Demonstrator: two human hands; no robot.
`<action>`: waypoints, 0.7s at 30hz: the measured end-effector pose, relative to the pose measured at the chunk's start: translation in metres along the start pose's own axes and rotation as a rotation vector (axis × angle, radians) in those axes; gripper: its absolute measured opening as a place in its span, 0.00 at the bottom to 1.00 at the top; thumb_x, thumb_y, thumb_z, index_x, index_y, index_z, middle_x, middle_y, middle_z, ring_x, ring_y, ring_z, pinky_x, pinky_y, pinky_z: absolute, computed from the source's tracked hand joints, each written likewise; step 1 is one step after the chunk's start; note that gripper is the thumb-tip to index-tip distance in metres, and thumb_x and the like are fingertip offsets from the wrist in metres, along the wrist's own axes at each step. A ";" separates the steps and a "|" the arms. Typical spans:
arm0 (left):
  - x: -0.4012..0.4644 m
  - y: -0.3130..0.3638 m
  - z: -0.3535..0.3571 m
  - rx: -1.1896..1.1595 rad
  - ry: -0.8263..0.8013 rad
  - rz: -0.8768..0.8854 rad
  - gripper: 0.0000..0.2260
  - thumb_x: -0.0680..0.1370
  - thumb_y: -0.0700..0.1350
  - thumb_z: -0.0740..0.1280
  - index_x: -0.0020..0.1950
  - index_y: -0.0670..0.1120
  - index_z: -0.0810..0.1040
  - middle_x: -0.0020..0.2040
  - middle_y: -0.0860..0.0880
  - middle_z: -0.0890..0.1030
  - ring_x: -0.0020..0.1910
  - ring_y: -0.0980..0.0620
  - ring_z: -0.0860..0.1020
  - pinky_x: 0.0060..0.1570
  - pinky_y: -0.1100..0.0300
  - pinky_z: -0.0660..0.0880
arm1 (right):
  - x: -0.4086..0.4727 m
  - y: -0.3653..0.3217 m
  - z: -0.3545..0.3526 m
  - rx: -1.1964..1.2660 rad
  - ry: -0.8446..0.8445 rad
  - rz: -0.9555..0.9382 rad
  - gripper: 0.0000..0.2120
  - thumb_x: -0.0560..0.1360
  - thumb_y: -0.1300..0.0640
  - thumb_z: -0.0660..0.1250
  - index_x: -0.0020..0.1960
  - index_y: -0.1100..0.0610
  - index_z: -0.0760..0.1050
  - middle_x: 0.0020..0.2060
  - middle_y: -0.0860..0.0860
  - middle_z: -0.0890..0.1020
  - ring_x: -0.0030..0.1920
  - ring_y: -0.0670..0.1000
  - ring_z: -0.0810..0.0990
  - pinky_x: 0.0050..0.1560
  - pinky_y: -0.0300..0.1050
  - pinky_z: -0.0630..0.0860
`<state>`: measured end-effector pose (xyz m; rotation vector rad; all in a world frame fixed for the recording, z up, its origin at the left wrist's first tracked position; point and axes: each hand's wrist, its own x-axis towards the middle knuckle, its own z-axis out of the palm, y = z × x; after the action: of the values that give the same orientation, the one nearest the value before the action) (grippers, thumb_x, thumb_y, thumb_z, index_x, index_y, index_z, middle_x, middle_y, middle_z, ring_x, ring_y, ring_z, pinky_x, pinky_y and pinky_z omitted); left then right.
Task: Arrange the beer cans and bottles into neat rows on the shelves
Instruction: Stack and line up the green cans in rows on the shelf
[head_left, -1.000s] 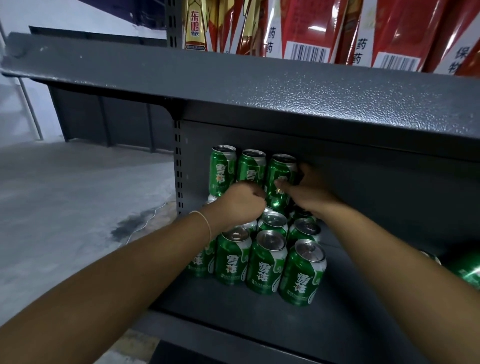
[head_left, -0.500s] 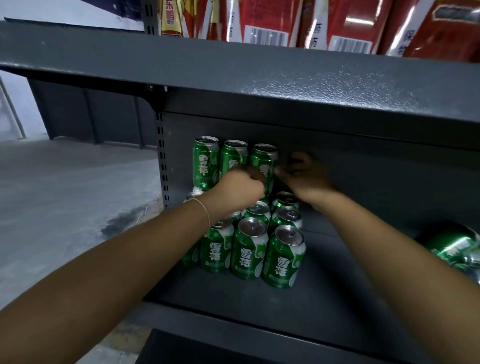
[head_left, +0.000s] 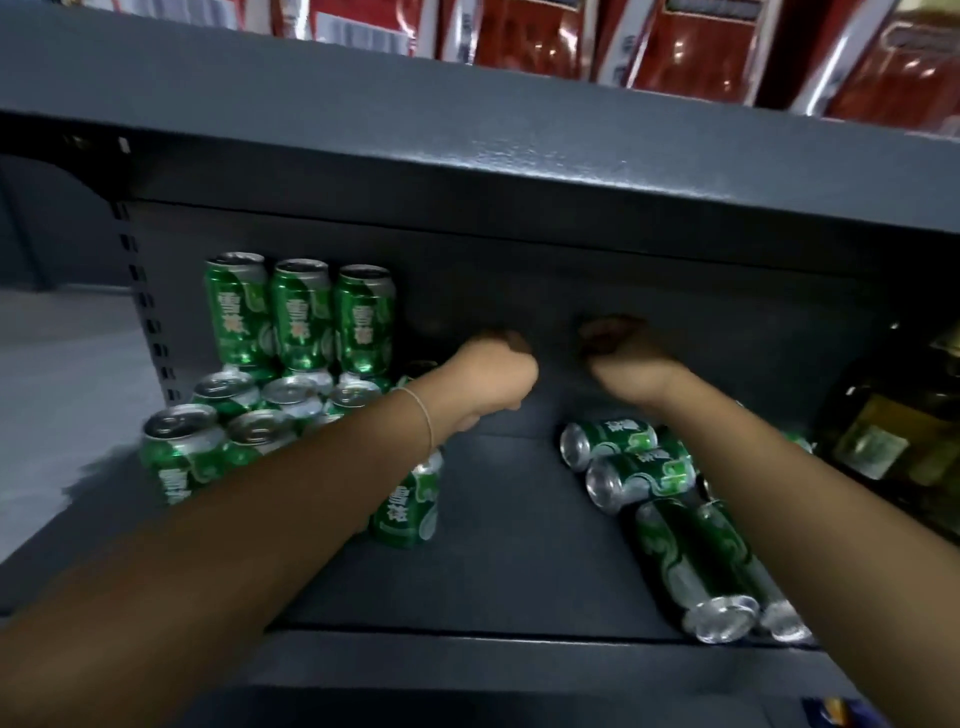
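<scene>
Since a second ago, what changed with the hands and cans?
Both hands left the upper cans: the left hand and right hand moved right, fingers curled, gripping nothing visible. The view swung right, showing cans lying on their sides. The stacked green cans stayed put.

Green cans (head_left: 301, 317) on grey shelf (head_left: 519, 545)

Green beer cans (head_left: 301, 317) are stacked upright in rows left of the left hand (head_left: 493, 374), while four more cans (head_left: 644, 467) are lain sideways below the right hand (head_left: 628, 364).
</scene>
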<state>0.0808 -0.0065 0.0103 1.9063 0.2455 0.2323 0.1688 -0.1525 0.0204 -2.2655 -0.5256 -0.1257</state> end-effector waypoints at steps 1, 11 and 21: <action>0.002 -0.002 0.010 0.001 -0.010 -0.010 0.04 0.74 0.37 0.62 0.43 0.42 0.75 0.51 0.34 0.80 0.55 0.36 0.80 0.57 0.41 0.78 | -0.001 0.009 -0.005 -0.030 -0.028 0.012 0.16 0.75 0.71 0.64 0.62 0.67 0.76 0.58 0.58 0.79 0.57 0.54 0.77 0.47 0.28 0.70; 0.016 -0.028 0.068 0.128 -0.012 -0.073 0.06 0.74 0.36 0.59 0.46 0.43 0.75 0.49 0.40 0.78 0.55 0.39 0.78 0.57 0.42 0.77 | -0.008 0.070 -0.014 -0.468 -0.259 0.017 0.24 0.76 0.50 0.70 0.69 0.55 0.72 0.66 0.52 0.77 0.66 0.53 0.75 0.65 0.39 0.69; 0.027 -0.043 0.071 0.126 0.021 -0.163 0.06 0.76 0.36 0.57 0.46 0.44 0.71 0.46 0.42 0.73 0.47 0.45 0.74 0.49 0.50 0.75 | 0.001 0.074 0.007 -0.528 -0.294 0.132 0.44 0.60 0.31 0.75 0.67 0.55 0.72 0.65 0.53 0.77 0.64 0.55 0.77 0.62 0.45 0.75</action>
<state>0.1243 -0.0480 -0.0531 1.9972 0.4361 0.1299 0.1993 -0.1915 -0.0349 -2.8516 -0.5372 0.1574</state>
